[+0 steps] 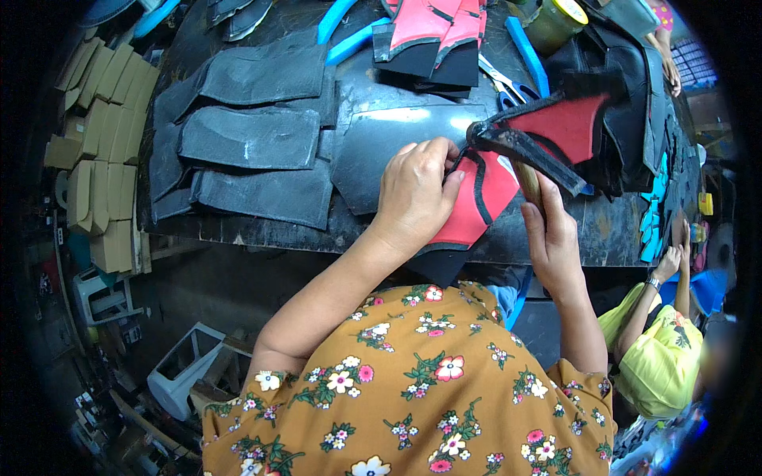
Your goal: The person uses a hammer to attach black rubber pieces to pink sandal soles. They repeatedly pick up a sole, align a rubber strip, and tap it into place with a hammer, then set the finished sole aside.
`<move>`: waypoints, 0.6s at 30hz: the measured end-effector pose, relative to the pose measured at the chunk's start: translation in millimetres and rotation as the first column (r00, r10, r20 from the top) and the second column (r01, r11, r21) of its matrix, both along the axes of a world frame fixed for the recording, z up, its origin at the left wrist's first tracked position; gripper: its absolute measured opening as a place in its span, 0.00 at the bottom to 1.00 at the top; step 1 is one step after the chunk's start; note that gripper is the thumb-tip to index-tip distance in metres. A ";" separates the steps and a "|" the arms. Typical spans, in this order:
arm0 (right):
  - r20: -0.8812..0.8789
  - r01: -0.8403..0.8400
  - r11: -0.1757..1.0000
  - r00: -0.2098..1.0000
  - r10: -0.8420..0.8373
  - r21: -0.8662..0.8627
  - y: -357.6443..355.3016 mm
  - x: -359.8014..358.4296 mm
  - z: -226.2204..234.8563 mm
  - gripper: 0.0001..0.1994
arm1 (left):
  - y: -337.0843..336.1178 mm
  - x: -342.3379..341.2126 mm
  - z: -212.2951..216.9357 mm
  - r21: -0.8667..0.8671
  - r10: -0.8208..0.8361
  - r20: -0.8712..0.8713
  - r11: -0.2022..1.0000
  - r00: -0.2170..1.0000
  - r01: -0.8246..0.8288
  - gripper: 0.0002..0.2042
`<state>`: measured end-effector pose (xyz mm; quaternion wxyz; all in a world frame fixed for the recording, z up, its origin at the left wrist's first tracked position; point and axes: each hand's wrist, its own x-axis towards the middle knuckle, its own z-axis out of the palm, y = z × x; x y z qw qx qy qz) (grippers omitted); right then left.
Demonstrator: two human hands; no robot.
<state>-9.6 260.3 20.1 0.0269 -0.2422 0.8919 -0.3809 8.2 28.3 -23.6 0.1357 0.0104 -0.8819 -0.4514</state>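
Note:
My right hand [553, 246] is closed round the wooden handle of a hammer [529, 184]; its dark head lies over the work, with the round face close to my left fingers. My left hand [419, 190] pinches the edge of a pink-red piece with black trim [468, 208], which looks like a shoe upper. This piece rests at the table's near edge, its dark lower part hanging over. A red panel edged in black [567, 127] rises behind the hammer; whether it belongs to the same piece I cannot tell. Under the work lies a dark smooth plate [381, 147].
Grey-black shaped pieces [250, 139] lie overlapped at left. More pink-red pieces [429, 28], blue-handled scissors [508, 83], blue strips [528, 55] and a yellow-rimmed container [556, 24] sit farther back. Black material [627, 103] is piled at right. A co-worker in yellow-green [659, 349] works there.

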 end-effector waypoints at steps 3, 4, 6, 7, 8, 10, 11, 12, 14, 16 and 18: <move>0.003 -0.023 0.999 1.000 0.023 0.045 4.5 2.1 1.2 0.20 | -11.2 -7.2 6.7 0.095 -0.055 0.073 0.994 0.996 0.048 0.10; 0.044 -0.008 0.997 0.999 0.005 0.081 5.4 2.3 2.3 0.21 | -18.2 -11.0 8.7 0.056 -0.076 0.097 0.996 0.992 0.071 0.09; -0.041 -0.066 0.980 0.996 0.075 0.188 3.0 0.1 2.1 0.23 | -30.6 -19.1 11.0 -0.080 -0.136 0.066 0.987 0.989 0.141 0.08; -0.020 -0.063 0.974 0.997 0.069 0.217 1.3 -1.7 2.3 0.24 | -34.8 -21.8 11.2 -0.084 -0.150 0.066 0.984 0.987 0.155 0.08; -0.030 -0.069 0.970 0.997 0.078 0.233 -0.6 -3.0 2.6 0.25 | -38.3 -23.2 11.0 -0.090 -0.147 0.066 0.984 0.987 0.153 0.08; -0.018 -0.068 0.967 0.997 0.075 0.247 -4.8 -6.0 2.7 0.26 | -40.5 -20.7 8.8 -0.097 -0.144 0.019 0.985 0.989 0.145 0.09; -0.011 -0.060 0.968 0.998 0.065 0.244 -6.5 -7.2 2.8 0.26 | -39.0 -16.2 7.2 -0.050 -0.118 0.053 0.991 0.992 0.121 0.11; -0.001 -0.054 0.969 0.998 0.055 0.242 -7.8 -7.9 3.1 0.26 | -37.0 -12.4 5.2 -0.063 -0.109 0.045 0.992 0.993 0.111 0.12; 0.011 -0.045 0.973 0.999 0.044 0.228 -8.6 -9.1 4.7 0.26 | -31.7 -5.3 1.2 -0.097 -0.079 0.001 0.992 0.997 0.079 0.13; 0.037 -0.051 0.973 0.998 0.044 0.223 -8.3 -10.1 7.1 0.27 | -27.7 -2.3 -2.0 -0.122 -0.072 -0.038 0.990 0.997 0.067 0.11; 0.044 -0.061 0.976 0.998 0.052 0.211 -8.5 -11.7 10.2 0.27 | -25.4 -1.4 -3.1 -0.168 -0.094 -0.128 0.983 0.987 0.072 0.10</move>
